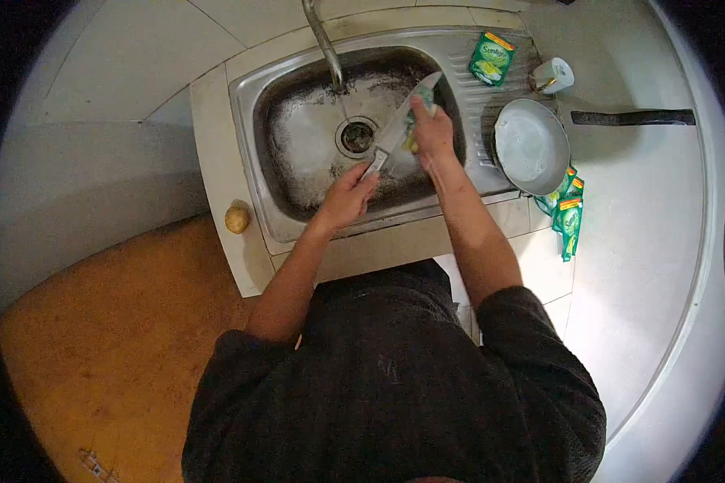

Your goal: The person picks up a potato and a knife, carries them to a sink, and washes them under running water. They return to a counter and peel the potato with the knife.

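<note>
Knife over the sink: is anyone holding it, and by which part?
The left hand grips the knife by its handle; the right hand holds what looks like a sponge at the blade.

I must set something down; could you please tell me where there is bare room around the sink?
The counter strip left of the sink is bare beyond and nearer than the potato. The sink floor left of the drain is free. Crowded: the sink's middle and right, with left hand, right hand and knife; the drainboard, with packet, cup and pan.
</note>
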`<action>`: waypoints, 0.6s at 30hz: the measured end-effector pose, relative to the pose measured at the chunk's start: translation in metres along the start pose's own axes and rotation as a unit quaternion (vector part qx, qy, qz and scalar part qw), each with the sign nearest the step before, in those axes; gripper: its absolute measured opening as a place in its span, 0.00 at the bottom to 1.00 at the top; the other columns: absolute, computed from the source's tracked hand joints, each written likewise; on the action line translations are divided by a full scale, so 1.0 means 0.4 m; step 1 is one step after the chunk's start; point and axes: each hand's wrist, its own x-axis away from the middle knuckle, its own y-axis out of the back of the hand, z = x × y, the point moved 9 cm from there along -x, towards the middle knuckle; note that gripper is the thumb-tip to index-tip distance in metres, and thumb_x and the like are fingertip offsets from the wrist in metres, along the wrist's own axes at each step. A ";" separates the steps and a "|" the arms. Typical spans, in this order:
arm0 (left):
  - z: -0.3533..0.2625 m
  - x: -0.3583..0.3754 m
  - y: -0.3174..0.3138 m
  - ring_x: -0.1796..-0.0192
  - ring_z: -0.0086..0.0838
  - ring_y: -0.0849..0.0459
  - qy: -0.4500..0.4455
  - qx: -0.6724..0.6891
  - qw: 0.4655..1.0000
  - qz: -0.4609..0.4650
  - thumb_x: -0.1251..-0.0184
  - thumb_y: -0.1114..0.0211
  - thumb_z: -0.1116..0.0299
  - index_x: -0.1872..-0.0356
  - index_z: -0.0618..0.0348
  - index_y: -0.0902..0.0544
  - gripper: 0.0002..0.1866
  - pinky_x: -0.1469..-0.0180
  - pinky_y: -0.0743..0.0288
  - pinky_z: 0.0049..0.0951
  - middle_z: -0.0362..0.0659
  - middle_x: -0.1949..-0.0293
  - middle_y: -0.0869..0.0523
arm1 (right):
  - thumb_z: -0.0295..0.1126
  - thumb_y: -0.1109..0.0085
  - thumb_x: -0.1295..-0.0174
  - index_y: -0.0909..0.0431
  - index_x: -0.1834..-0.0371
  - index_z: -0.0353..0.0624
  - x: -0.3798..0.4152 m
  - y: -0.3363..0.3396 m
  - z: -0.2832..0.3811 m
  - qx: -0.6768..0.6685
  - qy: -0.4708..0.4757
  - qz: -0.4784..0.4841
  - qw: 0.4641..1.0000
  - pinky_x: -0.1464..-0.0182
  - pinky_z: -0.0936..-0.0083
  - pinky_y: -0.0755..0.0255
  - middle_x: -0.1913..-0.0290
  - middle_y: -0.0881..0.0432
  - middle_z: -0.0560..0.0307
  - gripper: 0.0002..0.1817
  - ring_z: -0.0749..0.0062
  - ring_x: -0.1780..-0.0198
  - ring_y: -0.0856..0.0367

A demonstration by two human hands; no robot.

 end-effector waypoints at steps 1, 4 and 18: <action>-0.010 -0.001 -0.006 0.79 0.16 0.34 -0.007 0.016 1.000 0.004 0.27 0.47 0.62 0.46 0.58 0.26 0.15 0.78 0.36 0.21 0.32 0.77 0.31 | 0.42 0.42 0.36 0.23 0.56 0.34 0.015 -0.001 0.015 -0.011 0.006 -0.008 1.000 0.59 0.73 0.30 0.62 0.20 0.55 0.19 0.72 0.63 0.25; -0.020 -0.031 0.027 0.79 0.16 0.35 -0.028 0.026 0.999 -0.035 0.27 0.47 0.62 0.45 0.58 0.26 0.16 0.78 0.37 0.21 0.32 0.77 0.31 | 0.42 0.42 0.36 0.22 0.60 0.35 0.069 -0.045 -0.013 0.032 0.031 -0.010 0.999 0.63 0.73 0.30 0.65 0.21 0.56 0.17 0.74 0.65 0.26; -0.025 -0.027 0.032 0.76 0.14 0.35 -0.024 -0.006 0.999 -0.020 0.28 0.45 0.59 0.41 0.57 0.28 0.19 0.76 0.39 0.18 0.30 0.74 0.31 | 0.48 0.52 0.30 0.25 0.50 0.33 0.094 -0.060 -0.068 -0.254 -0.056 0.084 0.962 0.55 0.75 0.31 0.58 0.21 0.58 0.25 0.75 0.58 0.25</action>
